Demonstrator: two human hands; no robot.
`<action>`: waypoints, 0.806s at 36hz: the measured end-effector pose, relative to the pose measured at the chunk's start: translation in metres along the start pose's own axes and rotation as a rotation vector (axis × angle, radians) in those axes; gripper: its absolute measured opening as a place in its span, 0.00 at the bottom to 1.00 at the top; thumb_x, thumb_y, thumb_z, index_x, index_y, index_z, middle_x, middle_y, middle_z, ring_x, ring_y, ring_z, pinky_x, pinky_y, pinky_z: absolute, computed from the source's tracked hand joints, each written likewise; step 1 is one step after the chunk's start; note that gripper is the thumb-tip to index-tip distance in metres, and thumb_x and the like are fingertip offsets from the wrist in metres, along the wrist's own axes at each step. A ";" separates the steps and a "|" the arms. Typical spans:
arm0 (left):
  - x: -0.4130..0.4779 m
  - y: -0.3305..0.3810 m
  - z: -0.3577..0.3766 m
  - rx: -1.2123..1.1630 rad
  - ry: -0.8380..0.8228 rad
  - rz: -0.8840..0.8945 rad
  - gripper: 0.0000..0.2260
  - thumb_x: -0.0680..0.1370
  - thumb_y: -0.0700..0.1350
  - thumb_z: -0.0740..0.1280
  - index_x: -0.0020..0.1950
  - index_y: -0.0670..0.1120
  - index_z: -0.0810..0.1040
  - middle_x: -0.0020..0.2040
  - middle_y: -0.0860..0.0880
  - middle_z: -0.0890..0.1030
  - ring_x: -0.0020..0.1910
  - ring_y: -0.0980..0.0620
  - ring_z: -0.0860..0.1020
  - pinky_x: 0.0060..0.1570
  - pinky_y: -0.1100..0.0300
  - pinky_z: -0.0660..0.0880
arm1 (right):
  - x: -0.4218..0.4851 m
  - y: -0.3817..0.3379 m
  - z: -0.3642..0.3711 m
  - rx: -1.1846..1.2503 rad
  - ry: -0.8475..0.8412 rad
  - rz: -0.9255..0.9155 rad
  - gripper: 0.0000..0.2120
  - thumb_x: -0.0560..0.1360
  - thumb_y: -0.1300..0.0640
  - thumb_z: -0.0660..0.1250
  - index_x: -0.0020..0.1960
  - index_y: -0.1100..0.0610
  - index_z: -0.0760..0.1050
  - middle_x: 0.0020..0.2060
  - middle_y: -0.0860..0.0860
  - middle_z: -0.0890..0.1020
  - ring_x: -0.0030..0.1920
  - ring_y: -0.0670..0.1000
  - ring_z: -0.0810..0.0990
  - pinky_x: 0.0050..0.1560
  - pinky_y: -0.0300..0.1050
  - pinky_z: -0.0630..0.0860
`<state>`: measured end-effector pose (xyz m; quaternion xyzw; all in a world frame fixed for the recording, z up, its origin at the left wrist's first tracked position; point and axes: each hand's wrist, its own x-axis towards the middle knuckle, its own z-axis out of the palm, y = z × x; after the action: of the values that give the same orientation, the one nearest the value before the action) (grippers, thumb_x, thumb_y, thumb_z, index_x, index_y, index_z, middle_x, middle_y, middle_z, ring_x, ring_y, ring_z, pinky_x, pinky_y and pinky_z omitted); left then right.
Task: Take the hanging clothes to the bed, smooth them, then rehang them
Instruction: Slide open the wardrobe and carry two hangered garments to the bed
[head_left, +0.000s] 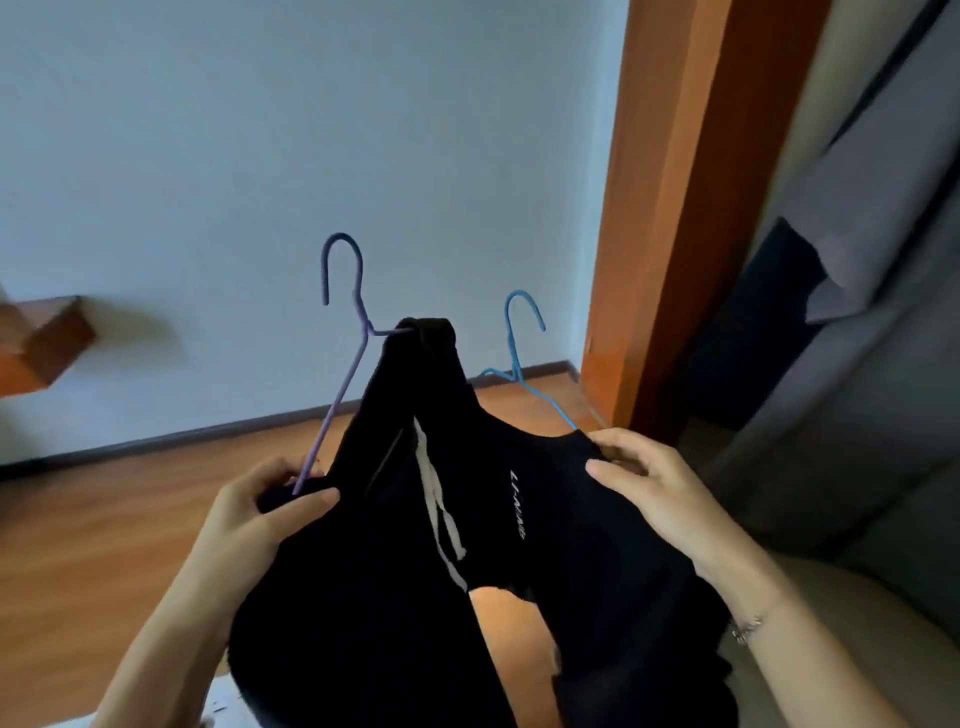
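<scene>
Black clothes (561, 561) with a white drawstring and small white lettering hang in front of me on two wire hangers. My left hand (260, 514) grips the lower end of the purple hanger (343, 332) together with the dark cloth. My right hand (644, 483) pinches the cloth at the shoulder where the blue hanger (519, 343) enters it. Both hooks point up and hang on nothing. The lower parts of both hangers are hidden inside the cloth.
A pale wall (311, 130) faces me above a wooden floor (104, 545). An orange-brown door frame (670, 208) stands at the right, with grey and dark fabric (831, 312) beyond it. A wooden shelf corner (47, 343) juts out at the left.
</scene>
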<state>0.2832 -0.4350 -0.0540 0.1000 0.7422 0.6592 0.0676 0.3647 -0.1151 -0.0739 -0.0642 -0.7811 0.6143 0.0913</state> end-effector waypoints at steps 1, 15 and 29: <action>0.008 0.001 -0.003 0.010 0.030 0.016 0.04 0.70 0.35 0.71 0.40 0.43 0.80 0.33 0.43 0.80 0.28 0.46 0.80 0.27 0.64 0.76 | 0.015 -0.002 0.004 0.005 -0.002 -0.021 0.13 0.75 0.62 0.66 0.48 0.45 0.81 0.44 0.45 0.85 0.44 0.41 0.82 0.43 0.28 0.75; 0.155 0.000 -0.031 0.060 0.317 0.039 0.04 0.72 0.36 0.70 0.45 0.44 0.81 0.41 0.43 0.83 0.39 0.46 0.83 0.38 0.61 0.80 | 0.234 -0.013 0.030 -0.174 -0.116 -0.151 0.13 0.71 0.44 0.66 0.55 0.40 0.78 0.48 0.43 0.85 0.50 0.45 0.83 0.54 0.50 0.80; 0.229 -0.046 -0.065 0.002 0.686 -0.101 0.07 0.71 0.36 0.71 0.39 0.48 0.81 0.36 0.45 0.83 0.33 0.50 0.82 0.30 0.65 0.77 | 0.429 0.021 0.117 -0.257 -0.337 -0.153 0.12 0.76 0.63 0.65 0.49 0.47 0.79 0.44 0.47 0.84 0.48 0.48 0.80 0.43 0.34 0.74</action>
<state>0.0434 -0.4486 -0.0850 -0.1642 0.7262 0.6497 -0.1534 -0.0801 -0.1297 -0.0941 0.0875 -0.8597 0.5033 -0.0030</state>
